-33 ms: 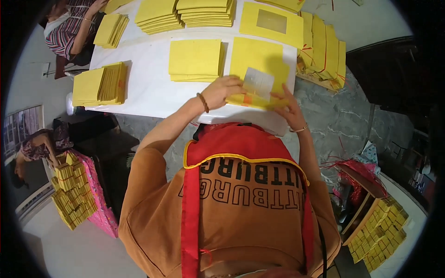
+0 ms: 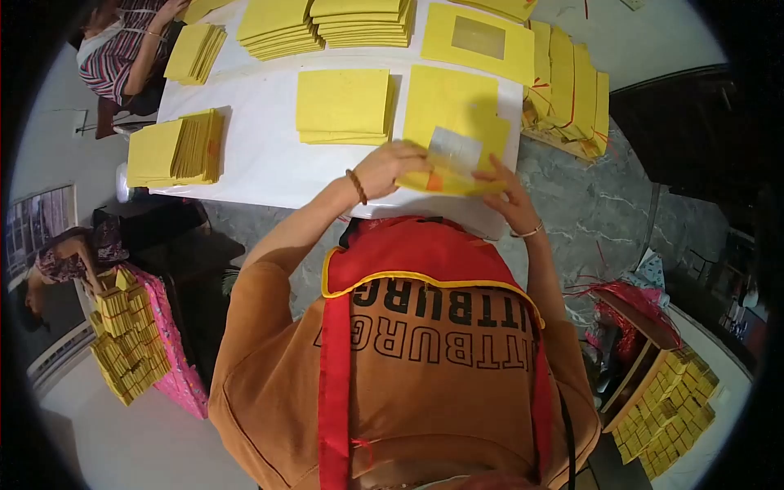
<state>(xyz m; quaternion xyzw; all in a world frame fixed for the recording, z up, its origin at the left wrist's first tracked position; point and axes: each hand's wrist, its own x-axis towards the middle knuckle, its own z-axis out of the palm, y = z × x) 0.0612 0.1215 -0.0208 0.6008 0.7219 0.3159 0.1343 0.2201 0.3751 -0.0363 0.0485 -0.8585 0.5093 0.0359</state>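
Note:
A yellow paper sheet point(image 2: 412, 155) with a silver rectangle and an orange mark lies at the table's near right, its near part raised and curved. My left hand point(image 2: 390, 171) pinches its left side, fingers curled. At the right side, my right hand point(image 2: 510, 198) holds it between thumb and fingers, the index finger stretched over the paper. Another yellow sheet point(image 2: 439, 90) lies beneath or behind the raised part; I cannot tell whether they are separate. Just left of them sits a stack of folded yellow paper point(image 2: 343, 102).
Along the far side of the white table point(image 2: 261, 122) are thick yellow stacks point(image 2: 278, 28) and a sheet with a grey rectangle point(image 2: 438, 41). More stacks point(image 2: 155, 155) stand at left. Tied bundles point(image 2: 584, 90) stand beyond the right edge. A person point(image 2: 122, 57) sits at far left.
The near part of the sheet has lifted and curved slightly between my hands. My right hand has shifted a little toward the left.

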